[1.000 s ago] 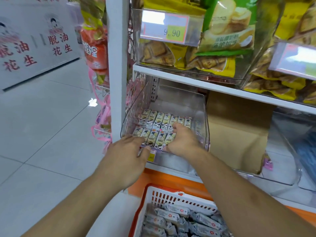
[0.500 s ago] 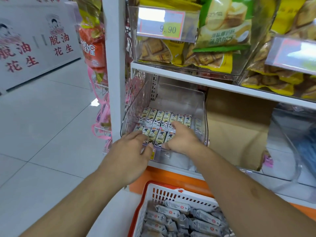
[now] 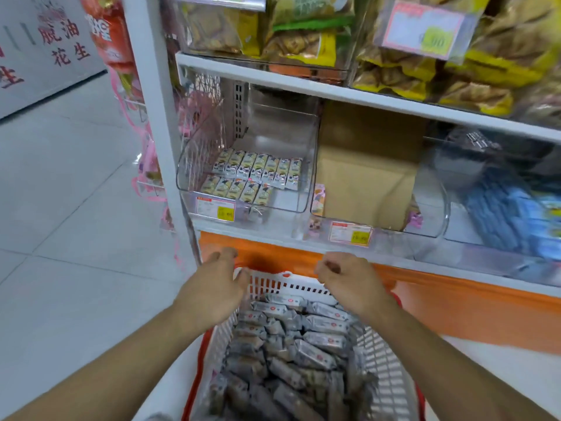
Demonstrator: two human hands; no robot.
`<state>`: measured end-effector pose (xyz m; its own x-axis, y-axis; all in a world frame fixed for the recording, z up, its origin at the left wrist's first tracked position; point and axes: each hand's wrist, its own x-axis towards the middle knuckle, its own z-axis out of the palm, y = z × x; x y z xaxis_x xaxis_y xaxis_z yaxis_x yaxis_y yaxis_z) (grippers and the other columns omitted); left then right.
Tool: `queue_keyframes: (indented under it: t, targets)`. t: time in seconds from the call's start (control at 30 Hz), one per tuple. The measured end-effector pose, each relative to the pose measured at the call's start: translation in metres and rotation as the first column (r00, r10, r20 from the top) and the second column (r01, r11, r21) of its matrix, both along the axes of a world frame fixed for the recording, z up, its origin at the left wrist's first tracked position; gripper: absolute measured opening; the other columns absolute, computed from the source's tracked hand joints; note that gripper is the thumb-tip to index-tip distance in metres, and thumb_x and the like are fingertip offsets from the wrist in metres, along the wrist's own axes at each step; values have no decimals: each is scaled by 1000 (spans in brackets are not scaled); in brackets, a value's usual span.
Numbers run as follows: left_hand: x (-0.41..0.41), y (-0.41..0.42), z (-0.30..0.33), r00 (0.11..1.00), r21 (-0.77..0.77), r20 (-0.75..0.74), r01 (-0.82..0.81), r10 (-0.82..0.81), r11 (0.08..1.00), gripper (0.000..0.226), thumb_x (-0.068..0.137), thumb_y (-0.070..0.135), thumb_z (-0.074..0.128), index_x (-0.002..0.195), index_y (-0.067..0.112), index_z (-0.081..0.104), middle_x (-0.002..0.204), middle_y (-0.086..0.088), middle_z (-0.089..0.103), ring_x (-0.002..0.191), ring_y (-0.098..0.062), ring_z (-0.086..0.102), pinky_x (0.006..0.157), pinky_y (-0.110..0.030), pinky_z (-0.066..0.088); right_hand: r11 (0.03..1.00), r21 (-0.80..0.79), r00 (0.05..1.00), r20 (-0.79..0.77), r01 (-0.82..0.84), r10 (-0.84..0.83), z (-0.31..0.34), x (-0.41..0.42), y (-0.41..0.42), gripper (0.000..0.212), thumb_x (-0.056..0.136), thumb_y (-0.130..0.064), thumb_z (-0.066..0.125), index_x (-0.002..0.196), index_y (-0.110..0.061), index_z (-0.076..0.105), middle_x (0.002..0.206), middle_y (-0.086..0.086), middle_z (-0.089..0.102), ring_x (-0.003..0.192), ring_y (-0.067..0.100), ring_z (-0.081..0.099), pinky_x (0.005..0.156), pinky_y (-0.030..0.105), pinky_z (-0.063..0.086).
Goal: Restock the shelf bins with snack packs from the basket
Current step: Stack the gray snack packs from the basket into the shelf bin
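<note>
Both hands left the bin (image 3: 243,205); grey snack packs (image 3: 291,344) fill basket (image 3: 382,369).

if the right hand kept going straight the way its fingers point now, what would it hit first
The right hand hovers over the far rim of the basket, its loosely curled fingers pointing forward and left. Going straight on, it would probably meet the orange shelf base first, though depth is hard to judge here.

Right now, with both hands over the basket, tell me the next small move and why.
Probably lower the right hand into the basket and take a few snack packs. Both hands hold nothing; the left hand hovers at the rim. The clear bin holds only two rows, and the front row stops short of its right wall, leaving room.
</note>
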<state>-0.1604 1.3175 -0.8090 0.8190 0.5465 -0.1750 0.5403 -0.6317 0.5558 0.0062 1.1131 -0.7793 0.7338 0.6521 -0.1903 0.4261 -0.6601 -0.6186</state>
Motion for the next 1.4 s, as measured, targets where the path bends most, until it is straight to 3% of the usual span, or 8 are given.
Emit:
queue_keyframes:
  t: [0.1,0.2,0.3,0.67,1.0,1.13,1.23,1.4]
  targets:
    - [-15,-15,-62,988,-66,-147,40,-50,997,77,104,59,37,164,20,9,166,-8,25,150,-29,31,120,-43,32,972,-226,997,34,70,-64,-56,14,-32,24,102,-27,54,82,-19,62,73,-3,60,65,16,54,65,35,43]
    - [-28,-26,-108,971,-107,-237,7,-32,994,98,96,75,25,163,14,-11,173,-8,-6,159,-28,2,129,-45,12,938,-345,1000,15,25,-21,-102,14,-49,6,94,-33,63,100,-33,64,100,-11,68,96,17,68,85,32,55]
    - [-30,-38,-132,952,-44,-304,23,-35,999,98,98,72,33,160,20,-23,167,0,-33,157,-31,-14,129,-49,3,906,-423,997,51,-29,56,-128,6,-52,37,94,-34,64,130,-24,64,126,-2,67,110,19,66,95,32,55]
    - [-21,-43,-132,923,-19,-384,-9,1,1000,98,93,79,32,157,32,-24,164,6,-36,156,-36,-7,125,-59,11,845,-529,980,198,79,33,-179,5,-55,20,82,-7,73,95,-22,72,103,-1,67,96,21,63,77,33,57]
    - [-17,-48,-90,926,-28,-378,-18,6,999,81,100,70,31,163,29,0,171,-1,-17,158,-36,-7,124,-63,4,906,-421,998,56,53,-32,-165,-4,-68,28,84,-11,76,99,-27,58,96,-3,56,82,16,62,72,42,61]
    - [-8,-45,-45,950,-126,-278,109,-140,986,59,102,47,51,153,21,36,166,-7,19,151,-31,25,123,-45,28,971,-237,999,-30,-43,37,-113,-7,-52,34,84,-8,76,97,-33,57,107,-8,66,91,19,69,72,39,62]
    - [4,-37,4,959,-177,-138,222,-247,959,39,100,18,58,138,25,57,144,2,54,127,-18,59,104,-30,49,987,-72,981,-143,-143,131,-53,-8,-30,40,85,-12,85,106,-36,62,114,-12,63,105,16,63,85,35,58]
    - [5,-29,83,917,-359,7,374,-399,855,43,96,26,72,133,41,56,118,19,64,96,-7,70,93,-40,58,948,30,933,-170,-318,319,47,-3,-11,74,78,-17,93,135,-44,55,113,-16,69,110,9,63,94,28,50]
